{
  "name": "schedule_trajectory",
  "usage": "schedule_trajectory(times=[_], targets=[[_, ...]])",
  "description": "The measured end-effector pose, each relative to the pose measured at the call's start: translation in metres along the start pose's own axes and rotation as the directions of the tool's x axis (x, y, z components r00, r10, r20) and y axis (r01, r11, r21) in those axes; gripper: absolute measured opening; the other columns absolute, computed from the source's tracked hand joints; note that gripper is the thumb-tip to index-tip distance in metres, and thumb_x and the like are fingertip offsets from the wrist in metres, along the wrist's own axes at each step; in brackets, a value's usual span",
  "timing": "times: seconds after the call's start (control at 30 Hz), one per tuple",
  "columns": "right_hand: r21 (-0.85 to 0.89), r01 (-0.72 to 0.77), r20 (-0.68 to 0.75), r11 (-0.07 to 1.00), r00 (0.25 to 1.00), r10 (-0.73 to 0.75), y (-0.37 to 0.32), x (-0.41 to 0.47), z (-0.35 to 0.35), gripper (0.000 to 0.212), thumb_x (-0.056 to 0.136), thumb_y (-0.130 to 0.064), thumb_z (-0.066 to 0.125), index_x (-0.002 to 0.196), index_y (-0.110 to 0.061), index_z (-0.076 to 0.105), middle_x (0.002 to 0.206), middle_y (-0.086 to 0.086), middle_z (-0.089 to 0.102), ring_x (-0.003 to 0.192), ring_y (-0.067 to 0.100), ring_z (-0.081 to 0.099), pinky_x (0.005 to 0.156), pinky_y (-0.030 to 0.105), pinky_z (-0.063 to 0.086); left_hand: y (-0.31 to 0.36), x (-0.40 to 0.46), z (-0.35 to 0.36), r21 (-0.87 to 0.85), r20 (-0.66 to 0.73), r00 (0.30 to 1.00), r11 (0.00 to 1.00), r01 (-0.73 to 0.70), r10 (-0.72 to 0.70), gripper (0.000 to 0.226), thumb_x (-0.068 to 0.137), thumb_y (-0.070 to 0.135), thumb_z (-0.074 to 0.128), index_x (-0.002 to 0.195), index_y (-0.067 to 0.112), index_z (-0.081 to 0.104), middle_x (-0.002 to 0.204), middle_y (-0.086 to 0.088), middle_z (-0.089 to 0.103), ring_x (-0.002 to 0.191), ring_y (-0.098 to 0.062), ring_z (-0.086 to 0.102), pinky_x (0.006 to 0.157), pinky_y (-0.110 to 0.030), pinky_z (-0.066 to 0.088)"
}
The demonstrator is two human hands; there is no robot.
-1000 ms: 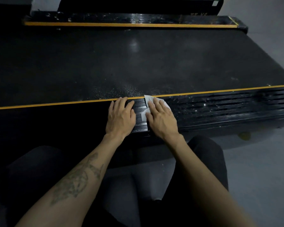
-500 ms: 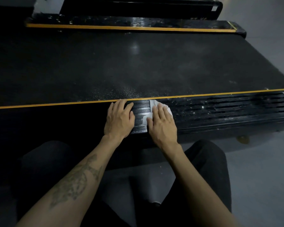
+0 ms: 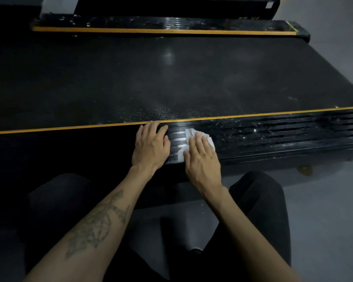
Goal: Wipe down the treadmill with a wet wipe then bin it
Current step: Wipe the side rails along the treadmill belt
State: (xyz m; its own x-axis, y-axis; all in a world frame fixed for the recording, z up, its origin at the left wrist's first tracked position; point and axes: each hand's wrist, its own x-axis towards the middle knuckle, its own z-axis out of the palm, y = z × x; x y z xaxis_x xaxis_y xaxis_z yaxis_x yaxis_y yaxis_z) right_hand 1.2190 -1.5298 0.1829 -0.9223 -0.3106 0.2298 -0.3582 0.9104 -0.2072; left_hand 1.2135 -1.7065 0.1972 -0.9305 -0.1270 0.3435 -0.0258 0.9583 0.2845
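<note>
Both hands lie flat with straight fingers on the treadmill's (image 3: 171, 82) ribbed near side rail (image 3: 273, 135). The right hand (image 3: 202, 157) presses the white wet wipe (image 3: 192, 133); the left hand (image 3: 150, 144) rests just beside it.

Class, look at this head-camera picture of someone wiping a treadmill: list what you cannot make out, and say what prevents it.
- Wet wipe: mostly hidden under the right hand in the head view.
- Near side rail, left part: lost in shadow beyond the left hand.
- Treadmill belt: both ends cut off by the frame edges.
- Bin: nowhere in view.
- Small orange thing under the rail: too dim to identify.
</note>
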Motion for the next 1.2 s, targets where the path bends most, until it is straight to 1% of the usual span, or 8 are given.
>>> schedule_trajectory(times=[0.2, 0.37, 0.53, 0.63, 0.77, 0.97, 1.1, 1.2], targets=[[0.064, 0.054, 0.057, 0.997, 0.997, -0.057, 0.017, 0.016, -0.007, 0.067, 0.104, -0.048, 0.019, 0.156, -0.011, 0.041, 0.164, 0.011, 0.033, 0.154, 0.028, 0.026, 0.126, 0.043, 0.023, 0.000, -0.002, 0.001, -0.012, -0.011, 1.000, 1.000, -0.007, 0.007, 0.039, 0.099, 0.025, 0.053, 0.132, 0.010, 0.066, 0.135, -0.010, 0.058, 0.130, -0.029, 0.053, 0.112, -0.053, 0.041], [0.013, -0.019, -0.118, 1.000, 0.993, 0.020, 0.001, -0.017, 0.002, 0.057, 0.107, -0.037, 0.033, 0.146, 0.000, 0.052, 0.156, 0.018, 0.045, 0.148, 0.031, 0.040, 0.118, 0.040, 0.031, 0.000, -0.001, 0.002, -0.033, -0.014, 1.000, 0.999, -0.008, 0.008, 0.049, 0.097, 0.032, 0.039, 0.130, 0.010, 0.067, 0.133, -0.010, 0.060, 0.127, -0.028, 0.054, 0.111, -0.053, 0.042], [0.013, 0.055, -0.097, 0.998, 0.994, -0.054, 0.000, -0.004, 0.003, 0.056, 0.107, -0.037, 0.033, 0.147, -0.005, 0.053, 0.156, 0.014, 0.046, 0.147, 0.030, 0.040, 0.118, 0.044, 0.037, 0.000, -0.001, 0.002, -0.032, -0.013, 1.000, 0.999, -0.008, 0.008, 0.044, 0.098, 0.029, 0.044, 0.131, 0.009, 0.066, 0.134, -0.010, 0.059, 0.127, -0.029, 0.054, 0.110, -0.053, 0.043], [0.016, 0.009, -0.071, 1.000, 0.997, -0.007, 0.008, 0.004, 0.000, 0.057, 0.106, -0.039, 0.032, 0.149, -0.005, 0.049, 0.158, 0.014, 0.043, 0.149, 0.029, 0.038, 0.120, 0.045, 0.035, 0.000, -0.002, 0.000, -0.033, -0.002, 1.000, 0.999, -0.008, 0.008, 0.050, 0.098, 0.033, 0.036, 0.131, 0.010, 0.066, 0.135, -0.009, 0.059, 0.129, -0.027, 0.054, 0.112, -0.052, 0.041], [-0.011, -0.068, -0.176, 0.998, 0.982, 0.065, -0.002, -0.017, 0.003, 0.055, 0.105, -0.034, 0.038, 0.143, 0.001, 0.055, 0.151, 0.020, 0.051, 0.144, 0.032, 0.045, 0.115, 0.044, 0.040, 0.000, -0.001, 0.001, -0.036, -0.009, 1.000, 0.999, -0.006, 0.006, 0.050, 0.097, 0.033, 0.036, 0.130, 0.010, 0.066, 0.133, -0.009, 0.059, 0.128, -0.028, 0.055, 0.114, -0.052, 0.040], [0.030, 0.080, -0.110, 0.996, 0.991, -0.076, 0.006, -0.005, 0.004, 0.057, 0.106, -0.039, 0.032, 0.149, -0.006, 0.051, 0.158, 0.012, 0.044, 0.149, 0.027, 0.038, 0.119, 0.045, 0.037, 0.000, -0.002, 0.000, -0.020, 0.013, 1.000, 1.000, -0.011, 0.012, 0.041, 0.100, 0.027, 0.047, 0.133, 0.010, 0.065, 0.136, -0.009, 0.058, 0.129, -0.028, 0.053, 0.113, -0.052, 0.040], [0.017, -0.078, -0.186, 0.997, 0.979, 0.080, 0.014, -0.015, 0.002, 0.056, 0.107, -0.036, 0.032, 0.147, -0.003, 0.051, 0.155, 0.016, 0.047, 0.147, 0.029, 0.040, 0.118, 0.043, 0.036, 0.000, -0.002, -0.001, -0.008, 0.015, 1.000, 1.000, -0.014, 0.014, 0.040, 0.101, 0.025, 0.050, 0.134, 0.010, 0.064, 0.137, -0.010, 0.057, 0.130, -0.028, 0.052, 0.114, -0.052, 0.039], [0.012, -0.057, -0.229, 0.998, 0.972, 0.058, -0.002, -0.031, 0.008, 0.052, 0.107, -0.032, 0.034, 0.143, -0.001, 0.056, 0.152, 0.017, 0.050, 0.146, 0.031, 0.043, 0.117, 0.043, 0.036, -0.001, -0.002, 0.000, -0.007, -0.001, 1.000, 1.000, -0.021, 0.021, 0.041, 0.100, 0.026, 0.048, 0.133, 0.009, 0.065, 0.135, -0.011, 0.058, 0.128, -0.029, 0.054, 0.112, -0.052, 0.041]])
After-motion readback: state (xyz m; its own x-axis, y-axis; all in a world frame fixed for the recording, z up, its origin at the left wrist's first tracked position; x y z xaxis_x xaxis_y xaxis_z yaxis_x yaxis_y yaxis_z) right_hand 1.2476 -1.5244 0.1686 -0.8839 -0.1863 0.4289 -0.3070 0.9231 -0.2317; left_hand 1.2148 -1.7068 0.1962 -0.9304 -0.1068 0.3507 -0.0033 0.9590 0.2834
